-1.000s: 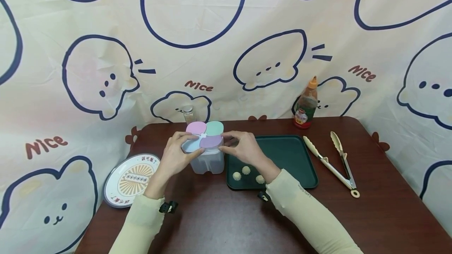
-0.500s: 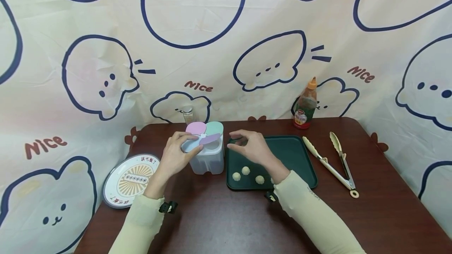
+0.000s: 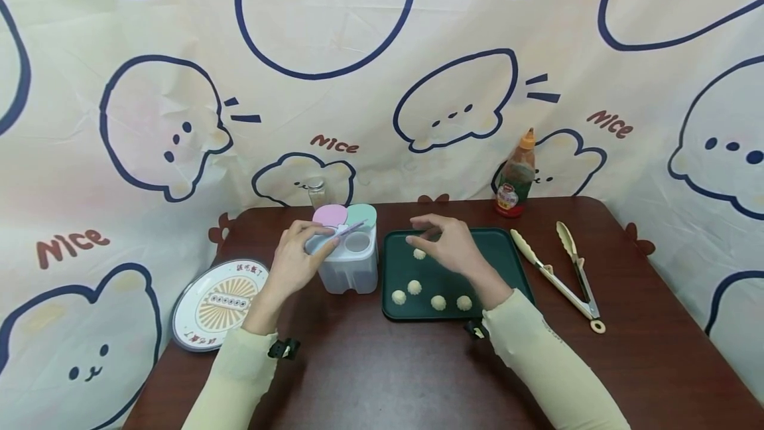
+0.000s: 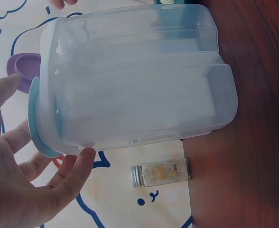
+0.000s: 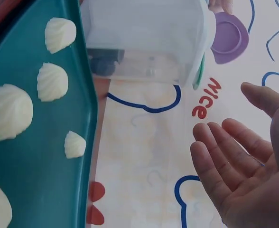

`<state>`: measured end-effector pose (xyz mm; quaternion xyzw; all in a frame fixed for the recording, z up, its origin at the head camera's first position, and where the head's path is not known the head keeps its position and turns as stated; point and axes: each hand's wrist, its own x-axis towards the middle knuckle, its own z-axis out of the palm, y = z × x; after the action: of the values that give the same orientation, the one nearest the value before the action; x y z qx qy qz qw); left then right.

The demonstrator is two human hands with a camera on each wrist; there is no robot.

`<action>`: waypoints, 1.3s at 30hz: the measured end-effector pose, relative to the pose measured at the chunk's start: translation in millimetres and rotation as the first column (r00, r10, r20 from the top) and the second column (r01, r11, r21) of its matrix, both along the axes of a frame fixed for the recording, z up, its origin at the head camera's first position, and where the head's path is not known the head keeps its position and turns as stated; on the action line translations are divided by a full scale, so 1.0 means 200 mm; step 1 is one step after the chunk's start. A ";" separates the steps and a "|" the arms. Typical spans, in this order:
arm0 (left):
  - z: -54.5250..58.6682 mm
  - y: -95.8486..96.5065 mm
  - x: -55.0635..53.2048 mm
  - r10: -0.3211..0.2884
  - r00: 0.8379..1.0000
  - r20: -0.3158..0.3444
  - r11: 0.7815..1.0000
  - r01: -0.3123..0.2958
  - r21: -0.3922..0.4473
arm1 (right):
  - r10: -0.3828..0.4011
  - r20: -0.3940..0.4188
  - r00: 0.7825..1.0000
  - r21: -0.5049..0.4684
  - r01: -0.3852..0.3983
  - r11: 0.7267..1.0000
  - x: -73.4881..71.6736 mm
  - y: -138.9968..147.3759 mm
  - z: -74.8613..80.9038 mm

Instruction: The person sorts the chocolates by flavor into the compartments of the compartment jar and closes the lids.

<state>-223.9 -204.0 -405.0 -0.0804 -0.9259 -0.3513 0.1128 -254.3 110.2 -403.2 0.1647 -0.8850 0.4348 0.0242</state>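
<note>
A clear plastic storage container (image 3: 349,277) stands upright left of centre, with pink, green, light blue and purple lids on top. Its purple lid (image 5: 230,38) is tipped up, baring a round opening at the front right. My left hand (image 3: 294,261) holds the container's top at the light blue lid (image 4: 37,121); the thumb is close to the purple lid and the fingertips are at the container's side. Off to the right, my right hand (image 3: 450,251) is above the tray, apart from the container. Its fingers are loosely bent with nothing between them, as the right wrist view shows.
A dark green tray (image 3: 501,277) bears several white ridged dough-like pieces (image 5: 52,81). Tongs (image 3: 567,284) lie farther right, near a sauce bottle (image 3: 516,181). Behind the container stands a seasoning jar (image 4: 165,172). A patterned round plate (image 3: 221,304) lies at the left.
The purple lid has gone from lying flat to tipped up. My right hand has let go of the container and moved right over the tray. My left hand stays at the container's top.
</note>
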 end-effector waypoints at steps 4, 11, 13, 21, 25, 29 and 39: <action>0.00 0.00 -0.01 0.002 1.000 -0.006 1.000 -0.002 0.014 | -0.008 -0.016 1.000 -0.003 0.008 1.000 0.00 0.04 0.01; 0.00 -0.01 0.00 0.007 1.000 -0.003 1.000 -0.007 0.024 | -0.050 -0.031 0.998 0.012 0.051 0.999 0.00 0.14 0.01; 0.00 -0.01 0.00 0.012 1.000 -0.007 1.000 -0.012 0.024 | -0.066 -0.031 0.997 0.016 0.067 0.998 0.01 0.17 0.01; 0.00 -0.01 -0.01 0.017 1.000 -0.018 0.999 -0.016 0.028 | -0.135 -0.077 0.988 0.033 0.138 0.990 0.01 0.30 -0.01; 0.00 -0.01 -0.01 0.017 1.000 -0.024 1.000 -0.016 0.021 | -0.167 -0.080 0.983 0.049 0.172 0.984 0.01 0.37 -0.02; 0.00 -0.01 -0.01 0.021 0.999 -0.028 1.000 -0.021 0.021 | -0.195 -0.072 0.978 0.060 0.199 0.978 0.03 0.43 -0.03; 0.00 0.00 -0.01 0.025 0.999 -0.038 0.998 -0.023 0.055 | -0.250 -0.063 0.966 0.062 0.254 0.965 0.06 0.56 -0.07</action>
<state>-225.8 -203.9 -404.2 -0.0730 -0.9145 -0.3736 0.1371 -242.8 222.8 -416.9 0.0634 -0.9123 0.3925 0.0979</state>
